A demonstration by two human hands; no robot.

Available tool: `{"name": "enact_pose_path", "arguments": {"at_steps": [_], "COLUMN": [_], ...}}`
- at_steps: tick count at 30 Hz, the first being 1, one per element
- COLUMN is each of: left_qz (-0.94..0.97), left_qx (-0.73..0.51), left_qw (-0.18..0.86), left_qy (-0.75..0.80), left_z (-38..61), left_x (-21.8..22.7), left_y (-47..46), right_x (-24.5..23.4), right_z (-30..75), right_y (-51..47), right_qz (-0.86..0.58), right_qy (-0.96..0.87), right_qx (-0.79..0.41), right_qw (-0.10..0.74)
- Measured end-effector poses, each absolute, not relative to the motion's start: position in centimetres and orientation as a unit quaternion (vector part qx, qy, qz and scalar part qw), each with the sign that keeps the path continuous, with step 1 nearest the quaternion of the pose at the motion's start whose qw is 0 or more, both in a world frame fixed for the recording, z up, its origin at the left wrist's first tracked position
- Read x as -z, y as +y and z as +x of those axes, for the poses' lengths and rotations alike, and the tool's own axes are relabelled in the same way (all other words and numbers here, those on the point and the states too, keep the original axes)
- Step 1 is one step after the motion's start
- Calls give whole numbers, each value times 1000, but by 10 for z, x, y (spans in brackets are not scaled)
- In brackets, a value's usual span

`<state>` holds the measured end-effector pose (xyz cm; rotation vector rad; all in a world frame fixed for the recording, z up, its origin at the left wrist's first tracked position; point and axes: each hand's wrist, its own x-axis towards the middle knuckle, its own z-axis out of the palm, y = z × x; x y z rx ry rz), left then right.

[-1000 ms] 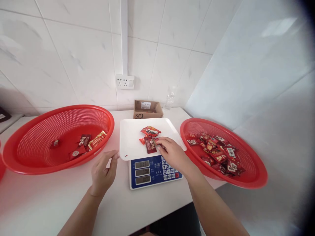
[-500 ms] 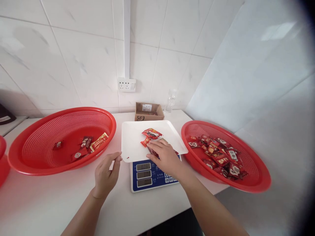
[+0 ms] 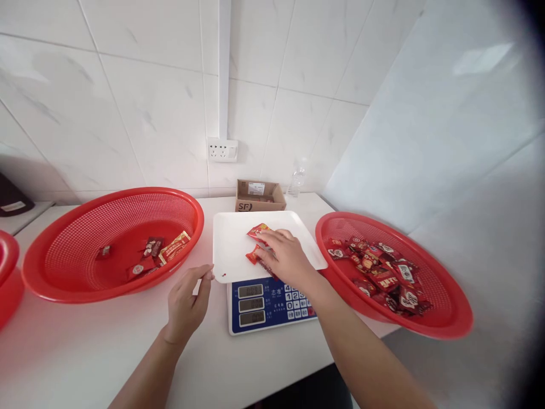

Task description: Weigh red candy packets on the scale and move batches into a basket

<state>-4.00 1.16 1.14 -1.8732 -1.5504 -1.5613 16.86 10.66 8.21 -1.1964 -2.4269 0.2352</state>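
Note:
A blue electronic scale (image 3: 272,307) carries a white weighing tray (image 3: 232,238) with a few red snack packets (image 3: 256,231) on it. My right hand (image 3: 286,257) lies over those packets, fingers curled down onto them. My left hand (image 3: 187,304) rests on the white counter just left of the scale, fingers loosely apart near the tray's front corner, holding nothing. A large red mesh basket (image 3: 76,284) on the left holds a few packets (image 3: 170,248). Another red basket (image 3: 443,324) on the right holds several packets (image 3: 383,272).
A small cardboard box (image 3: 259,196) and a clear plastic bottle (image 3: 297,179) stand at the back by the tiled wall, under a wall socket (image 3: 222,150). Part of another red basket (image 3: 6,272) shows at the far left edge. The counter's front edge is close to me.
My right hand has slid from the tray's front right toward its middle, covering the packets and bunching them together. My left hand has stayed put; the view has shifted slightly.

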Motion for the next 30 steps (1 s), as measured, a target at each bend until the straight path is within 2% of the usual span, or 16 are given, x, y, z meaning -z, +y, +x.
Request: {"name": "enact_pose_path", "arguments": {"at_steps": [6, 15, 20, 27, 30], "left_qz": [-644, -647, -644, -640, -650], "left_qx": [537, 535, 535, 538, 541], "left_qw": [119, 108, 108, 108, 107], "left_qy": [-532, -533, -536, -538, -523], "left_z": [-40, -40, -40, -41, -39], "left_x": [-12, -10, -11, -7, -9], "left_y": [12, 10, 10, 12, 10], "right_x": [-66, -65, -77, -94, -91], "right_z": [182, 189, 202, 253, 275], "right_y": [134, 131, 115, 74, 61], "right_qz": [-452, -437, -439, -528, -563], "right_qy": [-872, -874, -857, -750, -731], "right_qx": [-64, -87, -88, -9, 7], "right_qw": [178, 195, 254, 399, 385]}}
